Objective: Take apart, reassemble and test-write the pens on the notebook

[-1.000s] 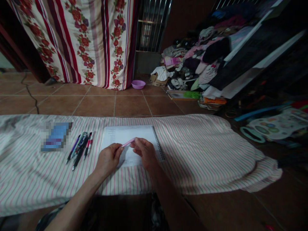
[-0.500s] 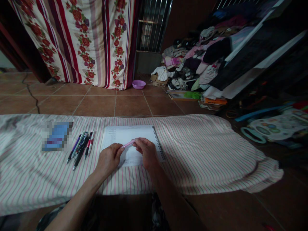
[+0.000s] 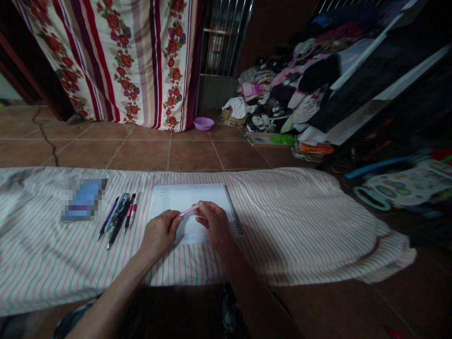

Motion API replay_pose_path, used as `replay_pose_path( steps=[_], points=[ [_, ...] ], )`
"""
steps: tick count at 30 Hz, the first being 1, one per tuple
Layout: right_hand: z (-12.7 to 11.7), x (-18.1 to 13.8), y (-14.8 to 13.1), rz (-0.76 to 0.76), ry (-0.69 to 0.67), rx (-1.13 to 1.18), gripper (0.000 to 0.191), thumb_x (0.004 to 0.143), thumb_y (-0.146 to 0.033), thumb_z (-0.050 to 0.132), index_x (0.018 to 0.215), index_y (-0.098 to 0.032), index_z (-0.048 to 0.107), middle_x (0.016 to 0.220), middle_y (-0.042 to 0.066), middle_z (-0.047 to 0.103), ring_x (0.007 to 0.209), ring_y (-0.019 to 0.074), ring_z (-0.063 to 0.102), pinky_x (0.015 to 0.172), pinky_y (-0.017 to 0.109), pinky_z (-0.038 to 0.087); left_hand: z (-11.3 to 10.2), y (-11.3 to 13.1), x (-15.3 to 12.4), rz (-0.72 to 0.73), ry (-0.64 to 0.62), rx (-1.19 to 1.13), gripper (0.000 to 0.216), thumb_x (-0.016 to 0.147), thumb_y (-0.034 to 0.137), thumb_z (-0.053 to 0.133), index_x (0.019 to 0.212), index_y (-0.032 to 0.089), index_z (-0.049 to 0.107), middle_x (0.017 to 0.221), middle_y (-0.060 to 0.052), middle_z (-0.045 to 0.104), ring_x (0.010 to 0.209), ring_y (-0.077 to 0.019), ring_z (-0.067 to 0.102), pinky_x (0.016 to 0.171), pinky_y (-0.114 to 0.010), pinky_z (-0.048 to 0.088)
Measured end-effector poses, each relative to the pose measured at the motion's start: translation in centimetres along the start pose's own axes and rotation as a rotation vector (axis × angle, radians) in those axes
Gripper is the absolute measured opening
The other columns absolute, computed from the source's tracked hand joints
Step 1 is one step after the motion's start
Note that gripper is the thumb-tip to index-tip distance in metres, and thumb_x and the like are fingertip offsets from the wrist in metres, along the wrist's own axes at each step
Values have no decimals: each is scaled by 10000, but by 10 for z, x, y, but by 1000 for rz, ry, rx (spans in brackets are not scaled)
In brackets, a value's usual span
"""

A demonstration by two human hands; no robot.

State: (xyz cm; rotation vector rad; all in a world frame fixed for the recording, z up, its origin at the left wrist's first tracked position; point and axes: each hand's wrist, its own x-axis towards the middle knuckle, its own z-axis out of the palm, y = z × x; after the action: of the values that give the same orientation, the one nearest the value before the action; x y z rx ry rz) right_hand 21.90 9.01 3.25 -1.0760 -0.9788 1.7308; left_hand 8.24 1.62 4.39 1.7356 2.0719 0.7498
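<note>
A slim pink pen (image 3: 189, 210) is held slantwise between my two hands. My left hand (image 3: 163, 231) is closed, pinching the pen's lower left end between thumb and fingers. At the upper right end, my right hand (image 3: 214, 222) pinches it with thumb and fingertip, the other fingers loosely curled. Beneath both hands lies an open spiral notebook (image 3: 197, 192), its coil along the right side and faint print on the white page. To the left, several pens (image 3: 119, 217) lie side by side on the striped cloth (image 3: 300, 226).
A blurred-out blue flat object (image 3: 84, 199) lies left of the pens. Beyond the cloth-covered surface are a tiled floor (image 3: 141, 148), a purple basin (image 3: 204, 124), a flowered curtain (image 3: 123, 61) and a heap of clothes (image 3: 282, 89). At right stands a pale plastic item with coloured ovals (image 3: 399, 186).
The fingers of my right hand have shifted slightly at the pen's upper end, the lower ones loosening a little. My left hand and the pen stay almost in place.
</note>
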Motion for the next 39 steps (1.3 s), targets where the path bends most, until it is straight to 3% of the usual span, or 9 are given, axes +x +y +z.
replay_pose_path(
  steps=[6, 13, 20, 23, 26, 33, 39],
  points=[
    [0, 1, -1, -82, 62, -169, 267, 672, -404, 642, 745, -155, 705, 719, 50, 696, 650, 131, 609, 516, 210, 406, -1, 2, -2, -20, -36, 2, 337, 883, 336, 330, 899, 156, 614, 686, -42, 632, 626, -161, 586, 589, -254, 396],
    [-1, 0, -2, -144, 1, -157, 216, 707, -355, 608, 797, -181, 698, 875, 56, 714, 674, 126, 604, 487, 203, 351, 0, 2, -1, -69, -63, -76, 328, 874, 352, 340, 839, 171, 611, 640, -24, 626, 609, -158, 591, 589, -251, 393],
    [1, -4, -5, -7, -59, -15, 273, 714, -427, 612, 874, -211, 660, 1005, 42, 687, 773, 136, 621, 505, 185, 377, 1, 1, 1, -55, -20, -81, 345, 870, 375, 339, 865, 161, 610, 660, -37, 629, 619, -165, 591, 593, -258, 400],
    [2, -2, -2, 30, -13, -27, 287, 673, -448, 653, 807, -194, 654, 865, 45, 703, 760, 152, 633, 523, 198, 405, 1, 1, 1, -34, -11, -64, 356, 871, 378, 335, 892, 156, 612, 693, -48, 635, 640, -169, 593, 597, -260, 401],
    [0, 0, 2, 15, 42, -90, 274, 656, -430, 667, 757, -175, 668, 743, 46, 693, 727, 156, 634, 535, 208, 408, 0, 2, 1, -29, -17, -44, 352, 868, 372, 338, 889, 159, 617, 716, -53, 642, 656, -173, 593, 598, -261, 400],
    [-1, 1, -2, -113, 22, -177, 236, 692, -367, 614, 792, -179, 715, 770, 53, 703, 694, 148, 612, 483, 211, 332, 1, 1, 0, -54, -54, -98, 354, 869, 380, 325, 846, 171, 610, 656, -31, 632, 626, -166, 597, 593, -257, 405],
    [1, -4, -5, -54, -70, -39, 244, 718, -388, 606, 846, -194, 678, 960, 56, 696, 756, 143, 620, 459, 185, 324, 2, 0, 0, -69, -52, -153, 351, 867, 405, 330, 822, 187, 601, 616, -12, 621, 615, -163, 601, 592, -260, 414]
  ],
)
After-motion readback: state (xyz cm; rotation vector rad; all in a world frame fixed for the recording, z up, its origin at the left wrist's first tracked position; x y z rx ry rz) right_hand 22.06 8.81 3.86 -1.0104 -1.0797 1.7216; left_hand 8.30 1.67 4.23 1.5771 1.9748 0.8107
